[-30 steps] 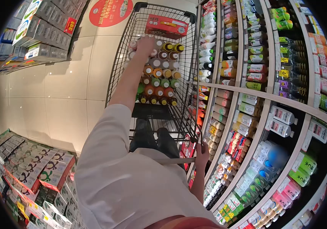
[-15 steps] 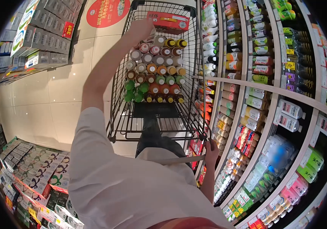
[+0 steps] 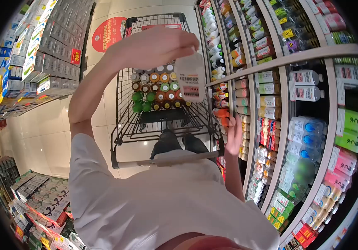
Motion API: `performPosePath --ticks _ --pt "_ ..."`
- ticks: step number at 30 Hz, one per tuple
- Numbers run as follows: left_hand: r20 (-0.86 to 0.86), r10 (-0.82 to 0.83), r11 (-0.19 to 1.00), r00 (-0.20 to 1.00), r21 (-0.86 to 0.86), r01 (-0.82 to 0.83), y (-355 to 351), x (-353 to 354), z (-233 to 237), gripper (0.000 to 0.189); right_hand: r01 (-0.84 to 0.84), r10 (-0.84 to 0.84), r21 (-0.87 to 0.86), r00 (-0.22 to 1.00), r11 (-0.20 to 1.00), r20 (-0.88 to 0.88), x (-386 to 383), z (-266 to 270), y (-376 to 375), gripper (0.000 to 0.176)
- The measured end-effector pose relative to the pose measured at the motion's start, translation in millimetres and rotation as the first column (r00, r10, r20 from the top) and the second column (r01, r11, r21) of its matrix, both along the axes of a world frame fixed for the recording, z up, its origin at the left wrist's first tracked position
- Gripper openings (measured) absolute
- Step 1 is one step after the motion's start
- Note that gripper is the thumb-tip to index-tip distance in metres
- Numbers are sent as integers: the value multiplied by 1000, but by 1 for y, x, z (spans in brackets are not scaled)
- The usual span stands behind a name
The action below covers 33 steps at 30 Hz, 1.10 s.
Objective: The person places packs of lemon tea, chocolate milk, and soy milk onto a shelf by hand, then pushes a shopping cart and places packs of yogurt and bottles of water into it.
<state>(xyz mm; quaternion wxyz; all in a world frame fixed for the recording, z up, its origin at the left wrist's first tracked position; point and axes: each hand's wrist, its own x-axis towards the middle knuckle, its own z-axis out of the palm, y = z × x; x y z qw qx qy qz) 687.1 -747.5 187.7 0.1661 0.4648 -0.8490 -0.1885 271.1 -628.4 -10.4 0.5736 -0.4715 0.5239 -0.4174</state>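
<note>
My left hand (image 3: 172, 45) grips a pale bottle (image 3: 190, 79) with a pinkish label, held above the right part of a black wire shopping cart (image 3: 122, 121). Its fingers are closed round the bottle's upper end. Below, many drink bottles (image 3: 155, 87) stand packed in rows in the cart, with green, white, orange and dark caps or tops. The cart's handle (image 3: 166, 159) lies close to my body. On the right, my right hand (image 3: 234, 137) is raised with its fingers apart, near orange bottles (image 3: 221, 113) on the shelf; nothing shows in it.
Shelves of drinks run along the right, with a pale shelf edge (image 3: 287, 60) crossing them. Stacked cartons (image 3: 58, 37) stand at the left, and boxed goods (image 3: 45, 196) lie lower left. A red round floor sticker (image 3: 108, 35) is beside the cart.
My left hand has come from the cart's far end toward the right and nearer, bringing the bottle into plain view. My right hand has left the cart's handle and risen beside the shelf.
</note>
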Motion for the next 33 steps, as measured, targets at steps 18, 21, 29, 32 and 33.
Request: performPosePath --ticks 18,21,29,32,33 --pt "-753 268 940 601 341 7 56 -312 -23 69 -632 136 81 287 771 948 -105 92 -51 84" --pt "-869 316 873 381 423 242 57 -353 -33 82 -738 22 -121 -143 664 990 -132 76 -56 84" --pt "-855 305 867 420 432 250 65 -401 -19 91 -708 132 -1 130 706 983 -162 93 -56 60" --pt "-766 418 841 488 529 110 70 -411 -10 86 -396 226 -35 446 918 866 -177 83 -58 87" --pt "-765 365 893 531 449 33 66 -410 -15 79 -370 185 22 514 929 838 -182 74 -61 93"
